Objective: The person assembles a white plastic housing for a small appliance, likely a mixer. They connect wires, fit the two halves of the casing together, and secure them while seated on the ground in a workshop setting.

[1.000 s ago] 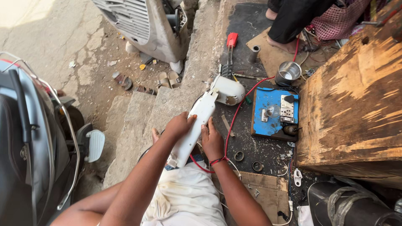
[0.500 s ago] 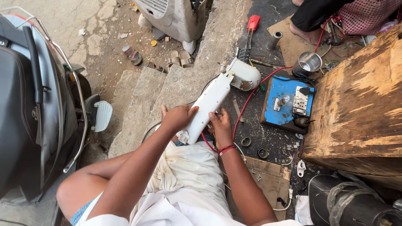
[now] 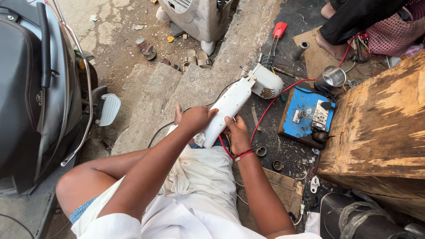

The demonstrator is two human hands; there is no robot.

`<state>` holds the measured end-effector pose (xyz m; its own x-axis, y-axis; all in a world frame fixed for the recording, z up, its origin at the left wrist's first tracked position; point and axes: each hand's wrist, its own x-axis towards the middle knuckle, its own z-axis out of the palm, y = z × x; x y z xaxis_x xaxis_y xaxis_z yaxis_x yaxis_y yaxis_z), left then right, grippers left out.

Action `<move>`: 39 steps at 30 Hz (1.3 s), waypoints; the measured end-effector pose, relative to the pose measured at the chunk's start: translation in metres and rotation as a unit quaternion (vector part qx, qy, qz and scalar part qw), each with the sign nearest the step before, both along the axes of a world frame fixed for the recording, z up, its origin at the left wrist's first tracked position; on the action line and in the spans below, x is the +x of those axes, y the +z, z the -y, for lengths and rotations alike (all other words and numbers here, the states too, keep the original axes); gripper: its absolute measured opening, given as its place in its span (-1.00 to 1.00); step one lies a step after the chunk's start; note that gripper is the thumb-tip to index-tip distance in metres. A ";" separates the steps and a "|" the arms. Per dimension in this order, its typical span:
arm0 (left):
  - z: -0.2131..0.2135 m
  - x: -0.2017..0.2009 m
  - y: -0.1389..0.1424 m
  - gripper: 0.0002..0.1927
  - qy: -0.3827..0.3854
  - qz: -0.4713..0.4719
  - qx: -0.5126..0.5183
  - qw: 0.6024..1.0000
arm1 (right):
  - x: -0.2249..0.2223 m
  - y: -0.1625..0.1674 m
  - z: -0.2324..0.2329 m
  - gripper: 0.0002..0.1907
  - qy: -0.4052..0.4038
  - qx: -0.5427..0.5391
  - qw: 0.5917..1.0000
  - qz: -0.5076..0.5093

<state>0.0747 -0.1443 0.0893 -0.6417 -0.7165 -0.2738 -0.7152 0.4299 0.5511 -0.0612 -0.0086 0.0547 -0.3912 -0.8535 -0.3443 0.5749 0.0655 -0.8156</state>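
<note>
Both hands closed around the near end of a long white plastic appliance body (image 3: 230, 108): left hand (image 3: 195, 119) clasping it from above and the left, right hand (image 3: 237, 132) gripping its underside on the right, a red thread band on that wrist. The body rises diagonally away from the lap to a rounded motor housing (image 3: 267, 82) over the dark ground. A red wire (image 3: 270, 104) runs from beneath the hands toward a blue switchboard (image 3: 305, 113) with 2 white fittings, just beside a weathered wooden box (image 3: 376, 128). Beyond: a metal cup (image 3: 332, 77), a red-handled tool (image 3: 278, 31), another person's bare foot (image 3: 330, 44). Left: stone steps (image 3: 155, 97), sandals (image 3: 197, 57), a parked scooter (image 3: 40, 97)
</note>
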 end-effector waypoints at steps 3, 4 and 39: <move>0.000 0.002 0.006 -0.34 -0.004 0.028 0.006 1.000 | 0.001 0.001 -0.001 -0.41 -0.005 0.010 1.000 -0.011; 0.003 0.002 0.009 -0.34 -0.005 0.034 0.005 0.999 | 0.000 0.002 -0.001 -0.40 -0.008 0.020 1.000 -0.006; -0.105 0.083 0.028 0.09 0.079 -0.218 -0.104 0.967 | -0.011 0.010 -0.004 -0.37 0.022 0.037 0.999 0.013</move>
